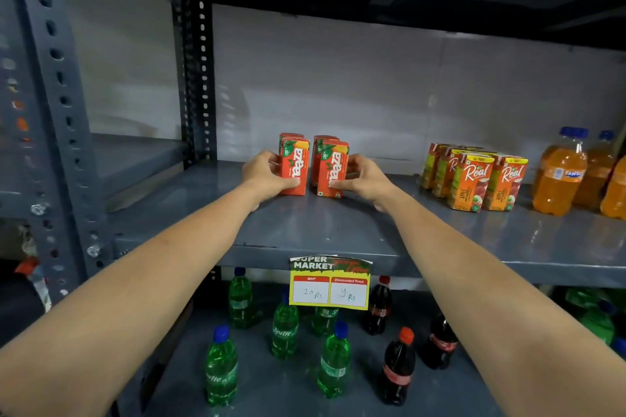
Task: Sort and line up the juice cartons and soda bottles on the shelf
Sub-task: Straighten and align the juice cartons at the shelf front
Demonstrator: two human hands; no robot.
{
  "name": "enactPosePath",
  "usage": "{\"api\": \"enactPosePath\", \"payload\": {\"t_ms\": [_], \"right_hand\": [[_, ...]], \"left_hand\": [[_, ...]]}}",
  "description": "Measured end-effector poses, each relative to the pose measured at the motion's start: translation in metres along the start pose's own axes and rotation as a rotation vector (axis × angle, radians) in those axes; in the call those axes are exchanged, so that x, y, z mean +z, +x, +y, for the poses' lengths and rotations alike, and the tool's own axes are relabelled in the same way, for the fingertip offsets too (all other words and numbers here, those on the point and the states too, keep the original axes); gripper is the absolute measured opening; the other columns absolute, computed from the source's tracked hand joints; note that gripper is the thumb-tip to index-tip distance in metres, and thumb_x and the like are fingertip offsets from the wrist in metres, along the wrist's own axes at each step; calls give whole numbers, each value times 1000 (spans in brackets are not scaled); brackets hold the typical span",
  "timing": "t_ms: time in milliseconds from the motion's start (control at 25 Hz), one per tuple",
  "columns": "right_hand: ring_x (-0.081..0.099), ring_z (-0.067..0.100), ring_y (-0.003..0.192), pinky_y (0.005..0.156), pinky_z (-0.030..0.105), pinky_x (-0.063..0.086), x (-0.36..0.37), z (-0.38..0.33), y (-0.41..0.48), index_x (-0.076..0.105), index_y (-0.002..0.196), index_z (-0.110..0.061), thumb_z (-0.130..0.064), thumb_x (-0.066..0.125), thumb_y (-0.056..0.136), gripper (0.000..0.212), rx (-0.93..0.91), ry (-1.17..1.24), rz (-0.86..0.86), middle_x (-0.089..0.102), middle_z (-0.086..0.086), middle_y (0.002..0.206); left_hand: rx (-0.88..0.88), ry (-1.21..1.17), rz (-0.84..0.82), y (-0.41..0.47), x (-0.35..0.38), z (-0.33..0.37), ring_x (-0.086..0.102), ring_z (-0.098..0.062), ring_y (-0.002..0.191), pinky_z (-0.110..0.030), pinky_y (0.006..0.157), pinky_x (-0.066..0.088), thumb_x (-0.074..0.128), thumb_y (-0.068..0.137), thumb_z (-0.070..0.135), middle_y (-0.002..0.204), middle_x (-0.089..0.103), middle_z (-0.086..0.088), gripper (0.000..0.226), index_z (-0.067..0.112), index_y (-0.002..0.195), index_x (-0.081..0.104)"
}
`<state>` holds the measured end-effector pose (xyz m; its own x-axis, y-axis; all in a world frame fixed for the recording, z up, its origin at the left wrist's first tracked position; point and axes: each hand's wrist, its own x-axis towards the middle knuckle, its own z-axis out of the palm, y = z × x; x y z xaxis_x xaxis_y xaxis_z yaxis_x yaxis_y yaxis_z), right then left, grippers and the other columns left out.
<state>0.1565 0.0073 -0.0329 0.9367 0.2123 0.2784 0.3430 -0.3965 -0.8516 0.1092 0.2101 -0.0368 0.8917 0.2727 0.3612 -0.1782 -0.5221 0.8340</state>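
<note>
- Left hand (262, 176) wraps the left Maaza cartons (294, 166); right hand (364, 179) holds the right Maaza pair (330, 168), a gap between the two stacks.
- Right of the right hand, Real cartons (474, 179) stand grouped, Fanta bottles (559, 176) beyond them: seemingly sorted.
- Below both hands, Sprite bottles (284, 332) and cola bottles (399, 369) stand scattered on the lower shelf (271, 393), likely still to line up.

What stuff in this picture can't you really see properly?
Head view:
- Rear Maaza cartons: hidden behind the front ones, count unclear.
- Orange Fanta bottles: cut off by the right edge.
- Price tag: blocks the green bottle behind it.
- Left hand fingers behind the carton: hidden.
</note>
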Motion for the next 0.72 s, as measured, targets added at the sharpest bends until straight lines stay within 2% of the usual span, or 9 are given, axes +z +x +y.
{"api": "enactPosePath", "payload": {"t_ms": [80, 240, 360, 560, 720], "right_hand": [[57, 18, 108, 69, 20, 49, 2, -1, 1, 43, 127, -12, -19, 76, 75, 62, -22, -13, -12, 58, 8, 124], [56, 21, 115, 79, 27, 51, 1, 0, 5, 41, 131, -12, -20, 72, 79, 61, -35, -66, -42, 56, 9, 129], [56, 20, 113, 78, 25, 51, -1, 0, 4, 42, 131, -11, -19, 72, 79, 61, -32, -35, -72, 57, 10, 129], [55, 23, 119, 99, 41, 48, 2, -1, -3, 40, 134, -10, -16, 71, 80, 62, -38, -20, -91, 56, 11, 131], [53, 23, 122, 102, 44, 46, 3, -3, -5, 37, 136, -12, -16, 69, 82, 63, -31, -28, -102, 53, 11, 135]], "left_hand": [[5, 16, 0, 6, -4, -1, 56, -14, 94, -26, 76, 46, 85, 67, 19, 119, 64, -9, 56, 9, 114, 56], [-11, -56, -107, 14, -12, -5, 61, -25, 106, -44, 85, 56, 83, 69, 14, 120, 62, -12, 56, 5, 117, 55], [-22, -109, -159, 16, -17, -7, 61, -27, 108, -43, 82, 57, 81, 70, 10, 120, 61, -14, 56, 3, 119, 55], [-43, -157, -192, 15, -19, -10, 60, -25, 110, -44, 87, 55, 80, 72, 10, 123, 61, -13, 59, 4, 124, 53], [-38, -156, -185, 14, -19, -11, 60, -25, 111, -43, 87, 56, 80, 71, 12, 124, 60, -13, 61, 5, 126, 52]]}}
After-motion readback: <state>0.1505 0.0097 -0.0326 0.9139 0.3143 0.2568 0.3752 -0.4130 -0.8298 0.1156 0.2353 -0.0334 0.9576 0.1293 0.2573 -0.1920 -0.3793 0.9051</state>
